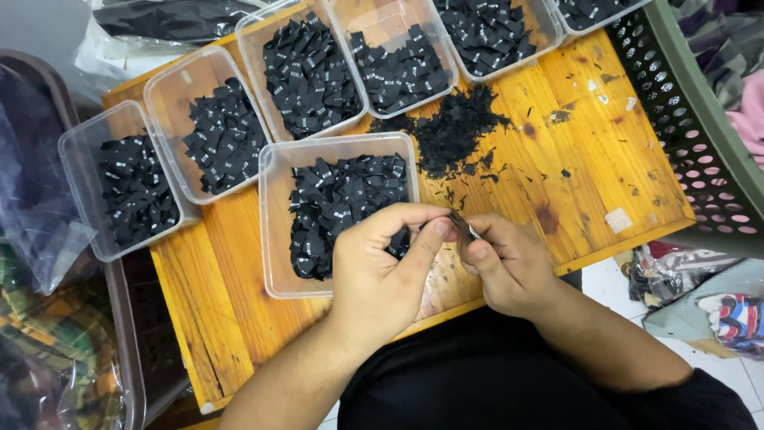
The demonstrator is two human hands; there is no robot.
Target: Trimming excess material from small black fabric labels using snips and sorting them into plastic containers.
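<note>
My left hand (382,271) and my right hand (505,267) meet over the near edge of a wooden board (605,183). Together they pinch a small dark label and a thin metal tool (461,226) between thumbs and forefingers; which hand holds which is hard to tell. Just under my left hand stands a clear plastic tub (274,231) filled with small black fabric labels (338,199). A loose heap of black scraps (458,131) lies on the board beyond my hands.
Several more clear tubs of black labels (227,135) ring the board's far side. A green perforated basket (692,119) stands at the right. Plastic bags of cloth (40,318) lie at the left, more bags (716,310) on the floor right.
</note>
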